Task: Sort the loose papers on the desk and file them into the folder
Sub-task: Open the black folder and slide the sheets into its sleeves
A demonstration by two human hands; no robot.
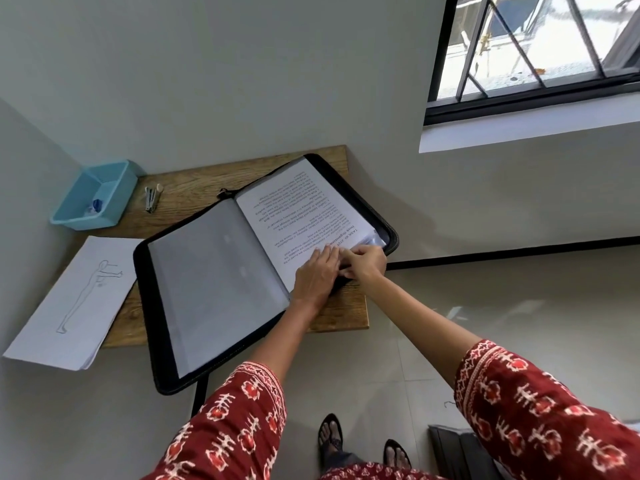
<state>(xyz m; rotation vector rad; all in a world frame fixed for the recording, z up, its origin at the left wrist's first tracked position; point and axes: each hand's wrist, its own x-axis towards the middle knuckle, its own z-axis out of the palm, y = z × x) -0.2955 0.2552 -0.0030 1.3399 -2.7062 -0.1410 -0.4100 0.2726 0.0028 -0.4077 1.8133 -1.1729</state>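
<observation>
A black zip folder (149,306) lies open on the small wooden desk (194,183). Its left side shows an empty clear sleeve (214,282). On its right side lies a printed text sheet (298,206). My left hand (317,271) rests flat on the near end of that sheet, fingers straight. My right hand (363,261) is just beside it, fingers curled, pinching the sheet's near corner at the folder's edge. A loose stack of papers (74,303), topped by a line drawing of a figure, overhangs the desk's left side.
A light blue plastic tray (95,199) with small items stands at the desk's far left corner. A small stapler (151,198) lies next to it. Walls close in behind and on the left. A dark object (450,448) sits on the tiled floor near my feet.
</observation>
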